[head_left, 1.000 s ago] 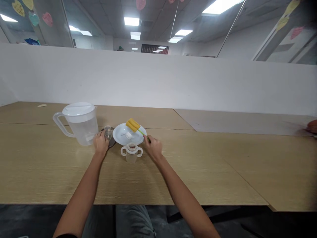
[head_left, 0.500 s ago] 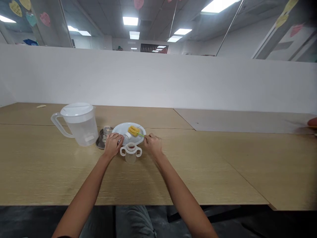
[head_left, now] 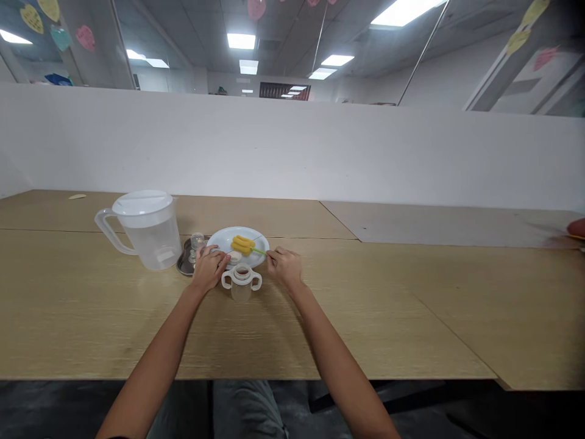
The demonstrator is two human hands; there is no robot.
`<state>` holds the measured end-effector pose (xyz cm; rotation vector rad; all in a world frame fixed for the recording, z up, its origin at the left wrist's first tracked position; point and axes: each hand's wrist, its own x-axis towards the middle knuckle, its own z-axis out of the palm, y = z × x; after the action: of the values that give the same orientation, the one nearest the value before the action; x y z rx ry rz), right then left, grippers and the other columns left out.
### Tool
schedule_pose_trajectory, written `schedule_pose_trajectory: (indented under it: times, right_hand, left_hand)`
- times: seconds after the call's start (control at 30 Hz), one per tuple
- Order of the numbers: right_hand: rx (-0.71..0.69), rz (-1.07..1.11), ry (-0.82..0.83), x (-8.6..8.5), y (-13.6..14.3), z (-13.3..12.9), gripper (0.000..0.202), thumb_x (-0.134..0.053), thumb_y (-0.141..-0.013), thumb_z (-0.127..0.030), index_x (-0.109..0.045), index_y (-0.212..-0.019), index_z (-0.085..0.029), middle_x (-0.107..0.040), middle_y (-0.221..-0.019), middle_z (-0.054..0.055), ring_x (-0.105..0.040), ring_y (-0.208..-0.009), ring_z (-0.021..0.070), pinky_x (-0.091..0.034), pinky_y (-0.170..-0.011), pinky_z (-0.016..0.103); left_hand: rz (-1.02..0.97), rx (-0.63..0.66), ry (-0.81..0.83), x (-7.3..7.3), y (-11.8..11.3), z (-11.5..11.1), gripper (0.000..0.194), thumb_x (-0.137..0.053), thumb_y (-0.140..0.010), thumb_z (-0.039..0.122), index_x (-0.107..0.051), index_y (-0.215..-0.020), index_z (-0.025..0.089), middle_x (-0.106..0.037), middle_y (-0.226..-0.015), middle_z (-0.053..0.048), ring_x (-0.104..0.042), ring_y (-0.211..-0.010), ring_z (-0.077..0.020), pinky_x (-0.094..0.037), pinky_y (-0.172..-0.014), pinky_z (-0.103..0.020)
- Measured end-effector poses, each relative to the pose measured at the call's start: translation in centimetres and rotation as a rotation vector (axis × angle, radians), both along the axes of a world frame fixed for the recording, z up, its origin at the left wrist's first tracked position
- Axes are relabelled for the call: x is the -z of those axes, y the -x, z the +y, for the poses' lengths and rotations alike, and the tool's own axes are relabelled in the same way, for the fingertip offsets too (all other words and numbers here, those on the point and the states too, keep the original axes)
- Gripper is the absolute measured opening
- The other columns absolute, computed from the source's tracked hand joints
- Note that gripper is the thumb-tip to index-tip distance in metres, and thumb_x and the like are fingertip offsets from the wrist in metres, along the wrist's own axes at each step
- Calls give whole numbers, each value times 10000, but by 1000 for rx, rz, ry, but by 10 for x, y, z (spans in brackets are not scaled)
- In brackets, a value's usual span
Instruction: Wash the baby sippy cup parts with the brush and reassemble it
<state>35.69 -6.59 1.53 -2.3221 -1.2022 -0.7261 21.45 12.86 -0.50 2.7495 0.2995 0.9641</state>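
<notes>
My right hand (head_left: pixel 284 266) is closed around the thin green handle (head_left: pixel 259 251) of a sponge bottle brush. Its yellow sponge head (head_left: pixel 242 245) is over the white plate (head_left: pixel 219 236). At the plate's left front edge, my left hand (head_left: pixel 209 268) grips a small white round bottle cap (head_left: pixel 234 258) by its side, just below the sponge. Between my wrists stands a baby bottle (head_left: pixel 241 290), upright and without a top, with a white two-handled collar around its neck.
Left of the plate, a metal tray (head_left: pixel 185 263) carries small clear bottle parts (head_left: pixel 197 240). Farther left stands a large lidded plastic pitcher (head_left: pixel 153 235). A white partition (head_left: pixel 292 149) runs behind the wooden table (head_left: pixel 388 305). A blurred reddish object (head_left: pixel 576 228) shows at the right edge.
The sponge head has shifted left and now lies more level above the cap. The white cap has turned in my left hand, its round face now more upward. The bottle stays put.
</notes>
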Motion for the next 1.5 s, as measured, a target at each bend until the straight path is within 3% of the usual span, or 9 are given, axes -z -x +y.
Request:
schedule_pose_trajectory:
  times: [0.27, 0.63, 0.77, 0.87, 1.0, 1.13, 1.3, 1.4, 1.5]
  right_hand:
    - [40, -22, -221, 5, -5, 0, 260, -479, -848, -235, -736, -815, -213, -628, -673, 11, -485, -568, 90, -240, -533, 235]
    - [39, -17, -285, 9, -6, 3, 242, -502, -846, -235, -740, -813, -207, -659, -701, 20, -502, -560, 94, -248, -531, 231]
    - [35, -27, -295, 10, -6, 4, 242, -503, -847, -236, -740, -808, -203, -661, -696, 23, -511, -562, 98, -256, -530, 233]
    - [27, -30, -314, 11, -5, 5, 238, -507, -850, -241, -737, -813, -197, -663, -695, 25, -522, -564, 103, -266, -528, 234]
    - [0, -24, -345, 14, -3, 7, 237, -507, -857, -251, -736, -825, -198, -664, -693, 25, -547, -583, 110, -285, -525, 230]
    - [-94, -22, -362, 17, 0, 8, 231, -506, -866, -250, -731, -852, -197, -673, -712, 27, -572, -606, 107, -330, -539, 215]
    - [-177, -24, -459, 15, 3, 7, 262, -479, -895, -276, -724, -861, -189, -667, -694, 33, -580, -605, 108, -378, -557, 207]
    - [-233, -27, -480, 16, 4, 7, 275, -461, -909, -275, -719, -895, -181, -668, -697, 40, -580, -602, 105, -394, -566, 205]
    - [-310, -99, -393, 20, 2, 8, 245, -483, -895, -252, -720, -904, -192, -668, -697, 36, -579, -605, 97, -388, -563, 196]
  left_hand:
    - [92, -18, -86, -10, 4, -3, 435, -331, -936, 452, -720, -887, 265, -600, -1239, -29, -360, -1288, -291, -110, -1099, -569]
    - [113, 4, -93, -5, 2, 0, 415, -341, -939, 436, -694, -844, 239, -637, -1176, -29, -442, -1210, -273, -129, -1081, -562]
    - [103, 28, -54, -6, 2, -1, 402, -348, -938, 424, -689, -864, 224, -686, -1045, -49, -513, -1136, -256, -122, -1091, -551]
    - [25, 32, -7, -7, 0, -2, 356, -392, -920, 428, -680, -918, 220, -678, -1034, -62, -558, -1071, -235, -173, -1103, -509]
    - [-237, -29, 147, -9, -3, -1, 326, -512, -855, 428, -619, -1054, 193, -605, -1152, -89, -553, -1093, -227, -376, -1013, -389]
    - [-436, -98, 260, -11, -5, 1, 321, -611, -785, 417, -583, -1016, 195, -617, -1099, -81, -575, -1048, -229, -439, -943, -381]
    - [-506, -179, 450, -9, -7, 7, 493, -725, -672, 331, -502, -1084, 179, -644, -1019, -85, -629, -896, -216, -506, -811, -364]
    - [-539, -175, 426, -9, -6, 9, 531, -708, -667, 244, -494, -1147, 172, -635, -1091, -102, -622, -931, -209, -502, -837, -357]
    - [-505, -142, 318, -13, -3, 5, 418, -659, -708, 225, -561, -1112, 188, -650, -1094, -80, -617, -944, -210, -489, -870, -368]
